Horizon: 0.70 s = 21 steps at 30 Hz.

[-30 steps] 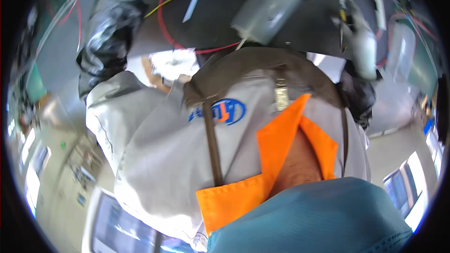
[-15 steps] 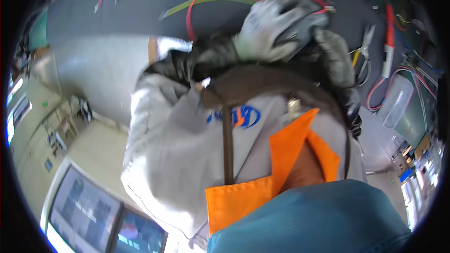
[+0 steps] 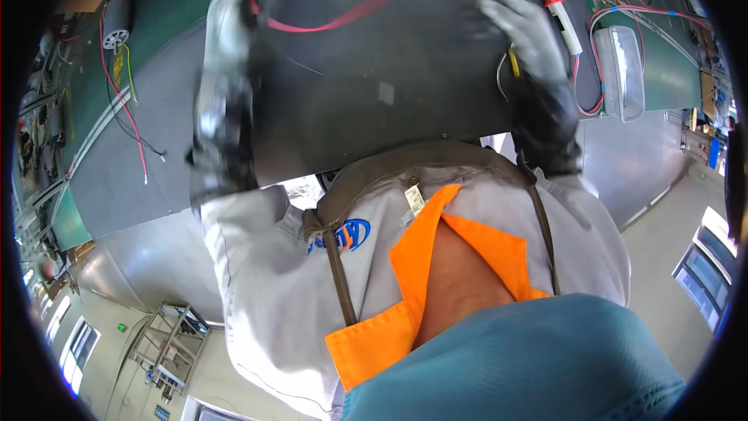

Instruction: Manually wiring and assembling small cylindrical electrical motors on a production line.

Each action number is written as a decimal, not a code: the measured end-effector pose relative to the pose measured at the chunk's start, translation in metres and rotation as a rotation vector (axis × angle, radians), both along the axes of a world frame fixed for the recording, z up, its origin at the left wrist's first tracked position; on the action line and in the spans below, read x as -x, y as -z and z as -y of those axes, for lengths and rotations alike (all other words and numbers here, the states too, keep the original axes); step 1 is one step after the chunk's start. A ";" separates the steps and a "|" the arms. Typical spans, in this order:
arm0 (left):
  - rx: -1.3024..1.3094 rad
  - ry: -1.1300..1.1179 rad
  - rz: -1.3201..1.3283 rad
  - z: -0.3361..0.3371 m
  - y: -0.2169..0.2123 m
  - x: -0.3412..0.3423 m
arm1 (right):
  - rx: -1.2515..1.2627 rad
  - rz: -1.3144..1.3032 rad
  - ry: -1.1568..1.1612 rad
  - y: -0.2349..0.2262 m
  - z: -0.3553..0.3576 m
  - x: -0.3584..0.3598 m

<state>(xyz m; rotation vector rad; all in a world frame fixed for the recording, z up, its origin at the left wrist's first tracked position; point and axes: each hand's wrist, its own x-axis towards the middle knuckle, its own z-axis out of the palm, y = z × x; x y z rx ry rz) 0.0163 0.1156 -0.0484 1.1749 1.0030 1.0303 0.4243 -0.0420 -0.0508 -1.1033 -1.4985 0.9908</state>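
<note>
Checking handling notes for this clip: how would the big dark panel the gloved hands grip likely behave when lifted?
The dark panel probably stays stiff: its edges look straight between the left hand and right hand. Being broad, it likely needs both hands. The red wire on it could slide.

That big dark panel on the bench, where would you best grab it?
Probably by its two side edges, one hand from each side. The dark panel is wide, flat and thin, so one hand alone would likely let it tip. The gloved left hand and right hand sit near those edges.
</note>
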 end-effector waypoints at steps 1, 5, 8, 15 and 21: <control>-0.003 -0.064 0.018 0.032 -0.002 -0.013 | 0.229 0.110 0.309 -0.022 0.029 -0.015; 0.072 0.098 0.267 0.137 0.004 0.048 | 0.031 -0.201 0.763 -0.016 0.023 -0.099; 0.385 -0.001 -0.043 0.200 -0.007 0.064 | 0.115 -0.335 0.623 -0.038 -0.013 -0.103; 0.517 0.228 -0.144 0.227 -0.026 0.026 | 0.535 0.383 -0.593 -0.016 -0.010 0.056; 0.297 0.020 0.242 0.183 -0.025 -0.050 | 0.214 0.053 -0.209 -0.018 0.040 0.101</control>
